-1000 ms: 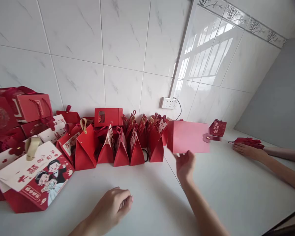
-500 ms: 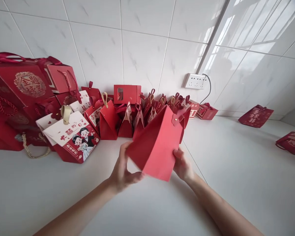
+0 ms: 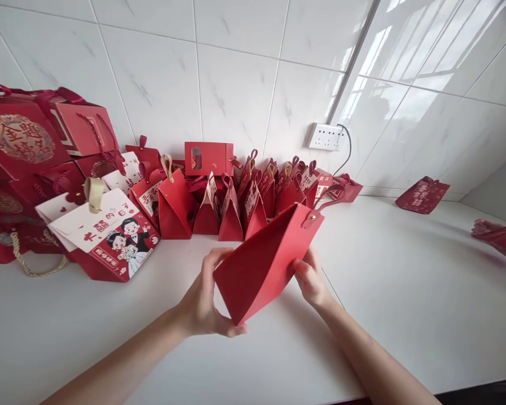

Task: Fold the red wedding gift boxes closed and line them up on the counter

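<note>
A flat red paper gift bag (image 3: 265,261) is tilted above the white counter (image 3: 388,281), held between both my hands. My left hand (image 3: 205,301) grips its lower left edge, fingers curled round it. My right hand (image 3: 310,279) pinches its right side, fingers partly hidden behind the paper. A small red clasp with a strap sits at the bag's upper right corner. Behind it stands a row of several small folded red bags (image 3: 236,202) against the tiled wall.
Larger red gift bags (image 3: 29,146) and a white-topped bag with a cartoon couple (image 3: 109,239) stand at the left. A wall socket (image 3: 325,136) is behind. A flat red bag (image 3: 421,194) lies at the right. Another person's hand (image 3: 500,235) rests at the far right edge.
My right hand brought the red bag in from the right, and my left hand came up to grip it. The view turned left and down; the other person's hand slid to the frame edge.
</note>
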Motion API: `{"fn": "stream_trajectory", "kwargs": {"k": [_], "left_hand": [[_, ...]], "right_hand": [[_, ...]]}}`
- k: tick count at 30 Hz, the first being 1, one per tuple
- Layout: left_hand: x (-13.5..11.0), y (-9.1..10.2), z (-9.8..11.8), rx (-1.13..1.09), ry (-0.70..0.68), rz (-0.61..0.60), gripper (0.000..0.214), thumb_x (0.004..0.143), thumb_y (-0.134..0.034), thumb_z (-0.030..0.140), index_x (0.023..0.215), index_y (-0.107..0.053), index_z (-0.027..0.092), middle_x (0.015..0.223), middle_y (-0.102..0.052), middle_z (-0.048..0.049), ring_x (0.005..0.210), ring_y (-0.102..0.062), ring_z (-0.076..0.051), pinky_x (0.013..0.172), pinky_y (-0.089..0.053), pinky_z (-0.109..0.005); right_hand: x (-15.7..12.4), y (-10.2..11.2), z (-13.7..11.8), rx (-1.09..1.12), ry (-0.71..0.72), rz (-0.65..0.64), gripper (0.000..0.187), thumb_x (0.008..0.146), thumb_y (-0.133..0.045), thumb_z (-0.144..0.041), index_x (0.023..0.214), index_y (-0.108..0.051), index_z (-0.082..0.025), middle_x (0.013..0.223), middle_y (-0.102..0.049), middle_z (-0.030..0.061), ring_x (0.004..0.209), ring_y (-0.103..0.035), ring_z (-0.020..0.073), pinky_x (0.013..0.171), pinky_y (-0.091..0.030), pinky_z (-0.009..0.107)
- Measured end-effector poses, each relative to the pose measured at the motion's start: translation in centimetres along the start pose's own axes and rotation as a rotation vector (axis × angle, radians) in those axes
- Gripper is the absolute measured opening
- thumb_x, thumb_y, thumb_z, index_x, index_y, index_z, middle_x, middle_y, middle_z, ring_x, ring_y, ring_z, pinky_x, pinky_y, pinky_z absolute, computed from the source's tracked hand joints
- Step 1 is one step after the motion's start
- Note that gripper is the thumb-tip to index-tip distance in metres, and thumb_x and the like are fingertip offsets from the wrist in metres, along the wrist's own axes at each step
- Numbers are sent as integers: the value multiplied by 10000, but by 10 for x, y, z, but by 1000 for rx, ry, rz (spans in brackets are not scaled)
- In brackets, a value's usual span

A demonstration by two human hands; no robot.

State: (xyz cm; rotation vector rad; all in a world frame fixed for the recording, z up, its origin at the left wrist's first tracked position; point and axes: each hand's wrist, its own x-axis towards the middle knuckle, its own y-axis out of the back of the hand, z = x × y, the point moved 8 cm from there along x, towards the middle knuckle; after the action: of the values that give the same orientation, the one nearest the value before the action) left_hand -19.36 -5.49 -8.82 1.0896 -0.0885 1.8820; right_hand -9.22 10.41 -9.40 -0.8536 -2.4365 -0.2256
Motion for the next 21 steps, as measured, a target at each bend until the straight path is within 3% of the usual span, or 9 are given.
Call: {"fn": "stream_trajectory", "kwargs": {"k": [6,14,21], "left_hand": [[1,-2,-7,-8,24,-70,792,717,-671,573,1338,-272,286,1160,-455,-86,998,-547,-255,796,-504,-381],[-18,-8,-43,64,356,-227,767,644,-703,427,1281,-345,195,1242,-476,-153,1152,-496,-356,928,-470,-509],[-11,-11,-40,217,458,-249,585,621,-704,369,1135,-477,205,1116,-569,-115,1063,-566,-326,857,-525,-459]], "right_hand": [[1,-4,-17,-118,101,-20,386,846,-507,-566,1036,-529,-231,911,-614,66,804,-600,221,713,-531,374],[-1,-1,-43,-327,355,-25,280,881,-486,-474,1033,-514,-241,818,-559,35,658,-548,177,555,-476,309],[0,-3,-40,-393,430,-105,301,891,-475,-414,1129,-504,-232,948,-602,69,761,-601,208,629,-523,352]]}}
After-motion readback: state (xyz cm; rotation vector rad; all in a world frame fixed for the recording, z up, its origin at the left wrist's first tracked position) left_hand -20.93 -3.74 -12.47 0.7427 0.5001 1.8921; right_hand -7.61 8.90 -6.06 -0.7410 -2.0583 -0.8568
